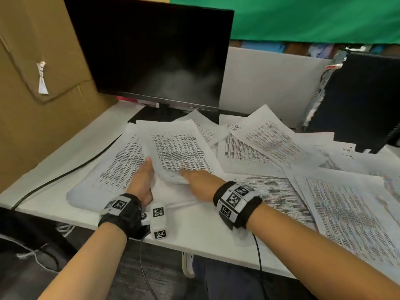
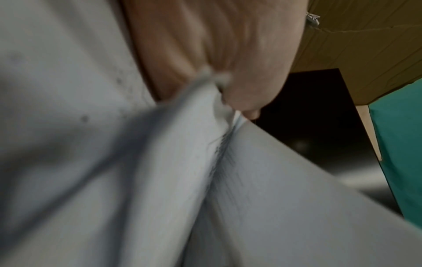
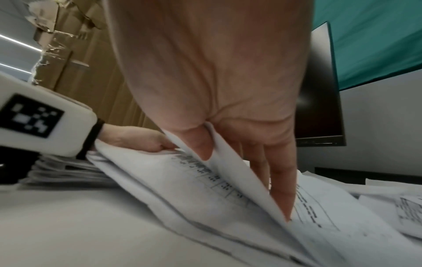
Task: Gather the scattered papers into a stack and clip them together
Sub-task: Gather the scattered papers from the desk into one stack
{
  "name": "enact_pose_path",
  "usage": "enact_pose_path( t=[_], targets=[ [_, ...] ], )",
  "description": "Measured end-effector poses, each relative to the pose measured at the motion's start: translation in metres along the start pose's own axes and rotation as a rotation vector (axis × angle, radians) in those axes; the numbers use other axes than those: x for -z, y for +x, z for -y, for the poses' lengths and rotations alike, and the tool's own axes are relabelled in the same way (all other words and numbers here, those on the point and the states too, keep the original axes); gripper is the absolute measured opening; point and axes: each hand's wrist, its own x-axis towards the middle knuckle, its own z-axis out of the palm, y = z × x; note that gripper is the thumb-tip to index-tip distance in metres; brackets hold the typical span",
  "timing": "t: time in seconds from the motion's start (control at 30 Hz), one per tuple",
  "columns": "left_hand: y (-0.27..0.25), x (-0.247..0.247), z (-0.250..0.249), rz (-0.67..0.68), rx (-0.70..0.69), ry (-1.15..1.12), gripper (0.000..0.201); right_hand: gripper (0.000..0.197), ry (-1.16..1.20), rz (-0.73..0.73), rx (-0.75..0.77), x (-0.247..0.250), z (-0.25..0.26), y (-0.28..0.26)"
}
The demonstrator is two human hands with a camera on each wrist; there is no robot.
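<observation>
White sheets, black print

The papers (image 1: 181, 152) are covered in dense black tabular text; the desk (image 1: 201, 226) is white, the monitor (image 1: 151, 53) black, the backdrop (image 1: 303, 18) green.

White desk (image 1: 194, 232) w/ dark switched-off monitor (image 1: 151, 53) at back centre. Brown cardboard sheet (image 1: 32, 105) stands along left side; green cloth (image 1: 303, 18) hangs behind, top right. Pale grey partition (image 1: 270, 83) behind desk, black PC tower (image 1: 357, 100) far right. Black cable (image 1: 54, 178) runs across desk's left part.
</observation>
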Motion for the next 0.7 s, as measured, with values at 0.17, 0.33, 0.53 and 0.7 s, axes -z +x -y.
enact_pose_path(
  t=[0.17,0.33,0.53,0.7],
  targets=[
    [-0.014,-0.011,-0.005,0.079,-0.056,0.088,0.03,0.064,0.12,0.108,0.031,0.01,0.002,0.006],
    [-0.02,-0.003,-0.011,0.015,-0.034,0.025,0.023,0.072,0.949,-0.308,-0.379,0.06,-0.043,0.03],
    [-0.014,0.009,-0.022,-0.038,0.027,-0.276,0.02,0.035,1.731,-0.289,-0.455,0.045,-0.066,0.077],
    [-0.012,0.009,-0.018,-0.029,0.033,-0.199,0.022,0.015,1.693,-0.289,-0.337,0.038,-0.047,0.09]
  ],
)
